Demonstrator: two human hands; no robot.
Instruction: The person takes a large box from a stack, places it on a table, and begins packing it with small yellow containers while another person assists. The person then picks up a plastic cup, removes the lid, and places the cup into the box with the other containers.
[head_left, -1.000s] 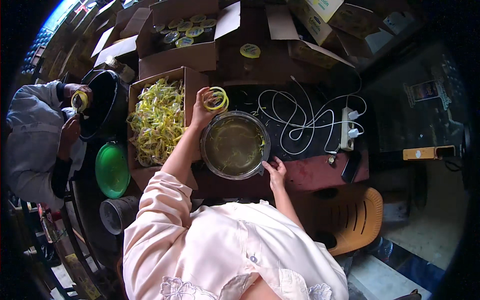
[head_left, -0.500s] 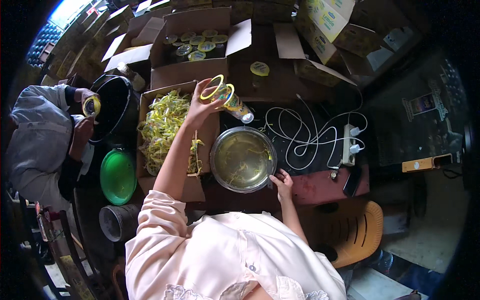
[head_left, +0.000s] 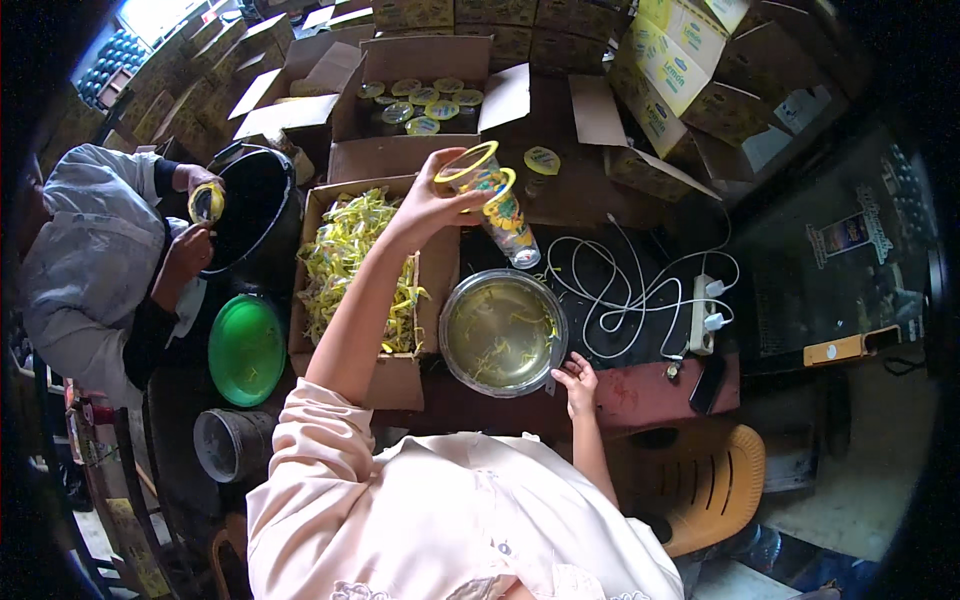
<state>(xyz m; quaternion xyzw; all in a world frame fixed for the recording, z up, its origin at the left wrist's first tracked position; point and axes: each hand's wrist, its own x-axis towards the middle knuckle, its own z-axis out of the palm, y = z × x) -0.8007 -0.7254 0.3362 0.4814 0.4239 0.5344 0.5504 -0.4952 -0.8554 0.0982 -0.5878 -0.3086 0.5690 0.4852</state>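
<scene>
My left hand (head_left: 437,203) is closed around clear plastic cups with yellow rims and a printed colourful pattern. One cup (head_left: 468,168) tips its mouth upward in the fingers; a second cup (head_left: 508,222) slants down to the right, its base above the far rim of a round bowl. That bowl (head_left: 446,352) is see-through and holds liquid with thin yellow-green strips in it. At its near right rim, my right hand (head_left: 578,385) grips the edge by a small flat piece. Left of the bowl, a cardboard box (head_left: 437,300) is heaped with yellow and clear strips (head_left: 345,255).
Behind stands an open carton (head_left: 400,155) of lidded cups; one lidded cup (head_left: 542,162) stands alone. White cables (head_left: 625,290) run to a power strip (head_left: 703,315) beside a phone (head_left: 707,387). At left, a person's hands (head_left: 190,240) hold a yellow-and-dark cup over a black bucket (head_left: 285,215), near a green basin (head_left: 247,350).
The whole view has shifted slightly, with things appearing lower and further right. My left hand has carried the cups a little to the right relative to the bowl. My right hand stays at the rim.
</scene>
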